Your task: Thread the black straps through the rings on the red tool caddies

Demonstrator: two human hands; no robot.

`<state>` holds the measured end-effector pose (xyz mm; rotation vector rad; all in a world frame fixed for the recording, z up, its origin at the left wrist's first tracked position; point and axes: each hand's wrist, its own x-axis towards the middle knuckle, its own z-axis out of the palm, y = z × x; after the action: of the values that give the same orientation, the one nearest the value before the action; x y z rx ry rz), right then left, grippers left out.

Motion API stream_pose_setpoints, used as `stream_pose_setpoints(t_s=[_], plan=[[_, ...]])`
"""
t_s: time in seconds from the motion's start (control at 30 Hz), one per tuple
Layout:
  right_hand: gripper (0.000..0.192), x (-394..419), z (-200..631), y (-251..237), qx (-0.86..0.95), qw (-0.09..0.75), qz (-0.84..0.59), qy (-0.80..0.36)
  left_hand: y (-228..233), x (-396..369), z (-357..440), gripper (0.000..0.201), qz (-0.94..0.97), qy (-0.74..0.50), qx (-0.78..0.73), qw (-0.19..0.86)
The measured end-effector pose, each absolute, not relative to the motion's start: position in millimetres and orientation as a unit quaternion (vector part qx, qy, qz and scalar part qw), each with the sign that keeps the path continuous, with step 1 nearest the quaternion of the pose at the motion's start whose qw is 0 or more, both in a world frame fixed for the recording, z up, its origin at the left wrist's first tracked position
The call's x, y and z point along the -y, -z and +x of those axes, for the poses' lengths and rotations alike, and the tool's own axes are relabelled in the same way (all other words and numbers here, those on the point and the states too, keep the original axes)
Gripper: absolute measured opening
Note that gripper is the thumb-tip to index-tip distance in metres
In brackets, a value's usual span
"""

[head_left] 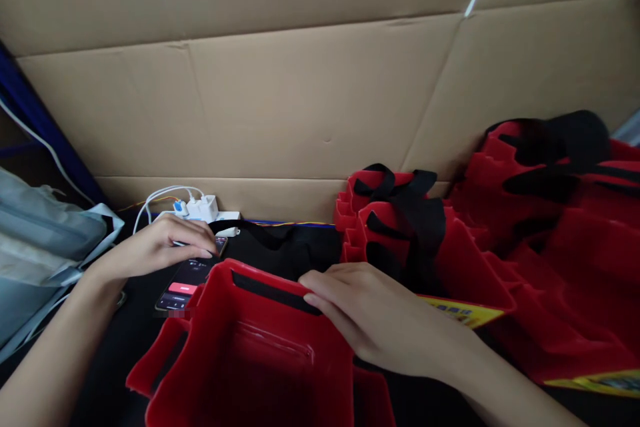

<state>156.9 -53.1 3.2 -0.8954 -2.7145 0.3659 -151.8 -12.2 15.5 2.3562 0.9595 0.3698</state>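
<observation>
My right hand (365,303) grips the upper rim of a red open-topped plastic box (325,340), thumb and fingers on either side of the wall. Just below that rim runs a long black band; I cannot tell whether it is strap or a slot showing the dark surface. To the left of the box, my left hand (180,240) is pinched near its corner. A black strap (250,225) comes out from behind those fingers and curves off to the right; the fingertips' hold on it is partly hidden. Ribbed red flaps stick out from the box's sides.
Several similar red boxes with black straps (425,213) stand at the right, some with yellow labels (460,310). A lit phone (183,287) lies behind the left wrist, near a white power strip (227,215) with plugs. Cardboard (300,100) walls the back; grey bags (45,227) sit left.
</observation>
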Motion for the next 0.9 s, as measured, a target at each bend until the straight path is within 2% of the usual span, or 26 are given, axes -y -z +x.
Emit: stream_pose_setpoints(t_s=[0.2,0.37,0.47,0.57,0.7,0.9], plan=[[0.017,51,157,-7,0.935,0.118,-0.309,-0.128,-8,8,-154,0.015,0.882,-0.136,-0.367,0.263],[0.027,40,177,-8,0.897,0.148,-0.301,-0.288,9,6,-162,0.020,0.893,-0.126,-0.374,0.214],[0.028,36,189,-2,0.886,0.169,-0.256,-0.347,-1,19,-157,0.023,0.888,-0.182,-0.397,0.144],[0.022,34,188,9,0.893,0.196,-0.235,-0.329,-15,40,-132,0.017,0.902,-0.219,-0.359,0.101],[0.017,34,176,18,0.904,0.235,-0.213,-0.286,-18,61,-90,0.021,0.943,-0.114,-0.303,0.077],[0.016,32,168,26,0.933,0.186,-0.195,-0.237,-13,64,-75,0.017,0.937,-0.092,-0.321,0.101]])
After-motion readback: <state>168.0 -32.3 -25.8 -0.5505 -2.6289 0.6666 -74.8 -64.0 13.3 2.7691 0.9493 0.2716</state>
